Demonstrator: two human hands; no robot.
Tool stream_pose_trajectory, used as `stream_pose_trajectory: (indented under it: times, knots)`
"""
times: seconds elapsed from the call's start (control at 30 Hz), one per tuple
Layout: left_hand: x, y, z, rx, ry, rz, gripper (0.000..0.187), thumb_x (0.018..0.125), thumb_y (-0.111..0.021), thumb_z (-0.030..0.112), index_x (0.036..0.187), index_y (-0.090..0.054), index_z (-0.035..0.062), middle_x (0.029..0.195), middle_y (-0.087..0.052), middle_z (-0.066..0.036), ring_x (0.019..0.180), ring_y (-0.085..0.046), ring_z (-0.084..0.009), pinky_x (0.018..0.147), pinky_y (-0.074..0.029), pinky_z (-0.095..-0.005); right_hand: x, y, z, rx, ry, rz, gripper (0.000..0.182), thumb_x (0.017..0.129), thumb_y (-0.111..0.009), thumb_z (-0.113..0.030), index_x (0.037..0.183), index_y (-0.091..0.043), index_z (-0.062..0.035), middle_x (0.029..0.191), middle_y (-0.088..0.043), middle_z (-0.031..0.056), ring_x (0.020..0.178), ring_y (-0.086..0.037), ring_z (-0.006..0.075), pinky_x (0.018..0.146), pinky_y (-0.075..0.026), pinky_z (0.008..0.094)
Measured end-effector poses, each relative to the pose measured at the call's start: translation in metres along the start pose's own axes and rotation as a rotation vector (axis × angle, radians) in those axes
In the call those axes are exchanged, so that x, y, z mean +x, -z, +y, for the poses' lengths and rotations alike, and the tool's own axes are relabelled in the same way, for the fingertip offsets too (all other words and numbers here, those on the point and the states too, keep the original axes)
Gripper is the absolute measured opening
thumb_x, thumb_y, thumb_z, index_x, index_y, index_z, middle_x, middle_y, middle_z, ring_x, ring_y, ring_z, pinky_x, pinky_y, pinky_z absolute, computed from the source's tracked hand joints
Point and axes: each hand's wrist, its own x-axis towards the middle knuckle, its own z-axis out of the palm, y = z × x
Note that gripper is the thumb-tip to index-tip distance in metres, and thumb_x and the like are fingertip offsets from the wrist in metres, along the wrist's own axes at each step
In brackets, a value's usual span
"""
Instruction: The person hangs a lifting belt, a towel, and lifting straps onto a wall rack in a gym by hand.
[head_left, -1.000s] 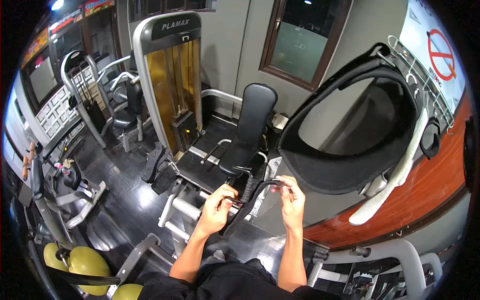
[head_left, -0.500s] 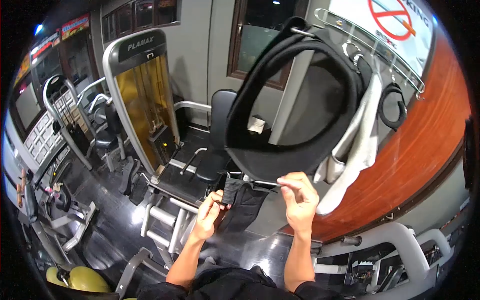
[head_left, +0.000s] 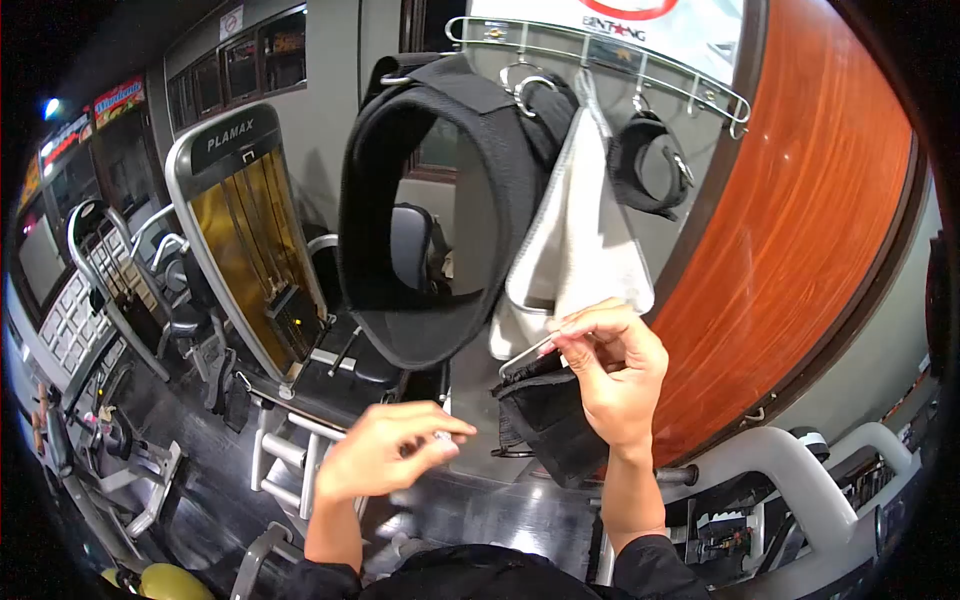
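Observation:
My right hand (head_left: 615,375) pinches the metal ring of a black strap (head_left: 555,415), which hangs below its fingertips. To the left and lower, my left hand (head_left: 395,450) is off the strap, thumb and index finger apart with nothing between them. Above both hands, a wide black belt (head_left: 505,190) hangs in a loop from the wall rack. A white towel (head_left: 575,230) hangs beside it, its lower edge just above my right hand. Further right, a small black cuff (head_left: 650,165) with a metal ring hangs from another hook.
The metal hook rack (head_left: 600,50) is on the grey wall, left of an orange wood panel (head_left: 800,230). A weight-stack machine (head_left: 245,240) stands at the left. Grey machine tubing (head_left: 790,475) is at the lower right, and a yellow-green ball (head_left: 172,582) lies at the lower left.
My left hand has let go of the black strap and moved away from it. My right hand still holds the ring. The view has turned right, so the hanging belt appears further left.

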Motion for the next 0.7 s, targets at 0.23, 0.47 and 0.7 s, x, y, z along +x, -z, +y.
stream_pose_trajectory:
  times: [0.23, 0.47, 0.7]
  knots:
    - [0.092, -0.017, 0.082, 0.186, -0.25, 0.322, 0.019, 0.079, -0.062, 0.003, 0.097, -0.067, -0.0001, 0.073, -0.061, -0.008, 0.052, -0.055, -0.0119, 0.05, -0.042, -0.0235, 0.022, 0.045, -0.025, -0.069, 0.105, -0.03, 0.013, 0.079, -0.063, 0.012, 0.088, -0.063, 0.0034, 0.085, -0.063, 0.0094, 0.076, -0.065, 0.0146, 0.068, -0.052, 0.0239]
    - [0.151, -0.054, 0.107, 0.153, -0.415, 0.343, 0.008, 0.081, -0.063, 0.002, 0.085, -0.059, -0.0031, 0.066, -0.059, -0.01, 0.055, -0.057, -0.0126, 0.051, -0.044, -0.0263, 0.043, 0.094, -0.052, -0.276, 0.175, 0.023, 0.015, 0.079, -0.066, 0.005, 0.093, -0.064, 0.0011, 0.083, -0.064, 0.006, 0.074, -0.064, 0.0116, 0.064, -0.051, 0.0226]
    - [0.215, -0.092, 0.112, 0.088, -0.439, 0.587, 0.009, 0.089, -0.06, 0.007, 0.085, -0.058, -0.0016, 0.057, -0.057, -0.003, 0.049, -0.051, -0.0023, 0.041, -0.037, -0.0232, 0.069, 0.15, -0.071, -0.691, -0.248, -0.147, 0.042, 0.076, -0.073, -0.03, 0.1, -0.065, 0.0035, 0.079, -0.067, 0.0152, 0.075, -0.065, 0.016, 0.068, -0.05, 0.031]
